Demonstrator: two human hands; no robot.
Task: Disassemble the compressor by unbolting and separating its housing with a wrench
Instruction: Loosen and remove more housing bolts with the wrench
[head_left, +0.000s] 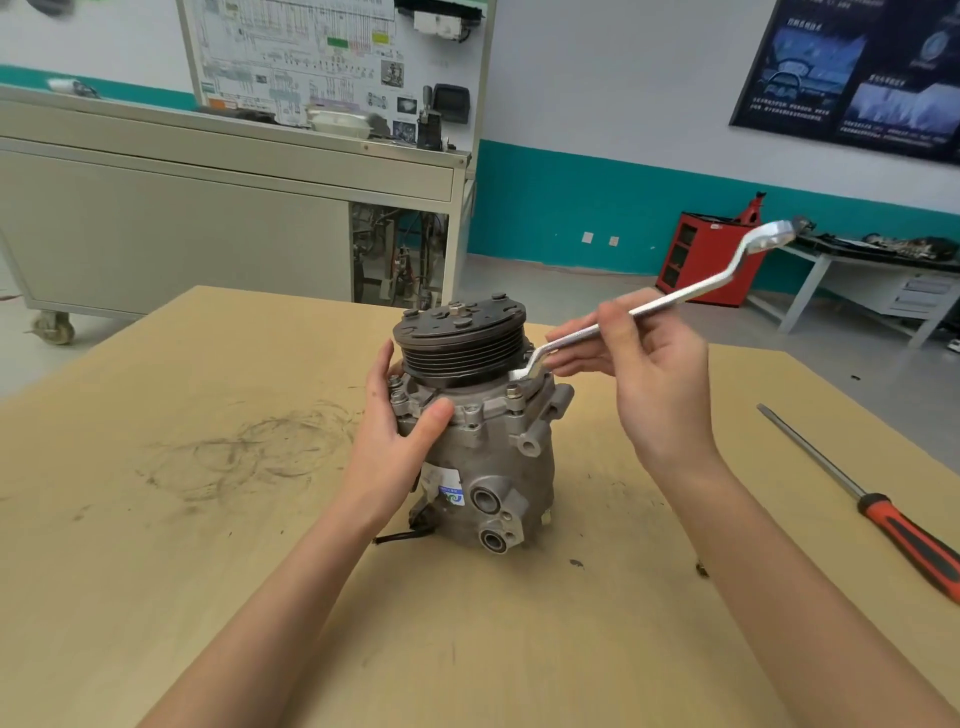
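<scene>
A grey metal compressor (488, 457) stands upright on the wooden table (208, 545), its black grooved pulley (462, 343) on top. My left hand (400, 431) grips the housing on its left side, thumb across the front just under the flange bolts. My right hand (644, 374) holds a long silver offset ring wrench (670, 301) by the lower half of its shaft. The wrench's near ring end sits at a bolt (514, 391) on the housing flange, just below the pulley. Its far end points up and to the right.
A screwdriver (878, 509) with a red and black handle lies on the table at the right. A short black cable (402, 535) trails from the compressor's base. Behind the table stand a wheeled training bench (182, 208), a red tool cabinet (701, 260) and a side workbench (872, 275).
</scene>
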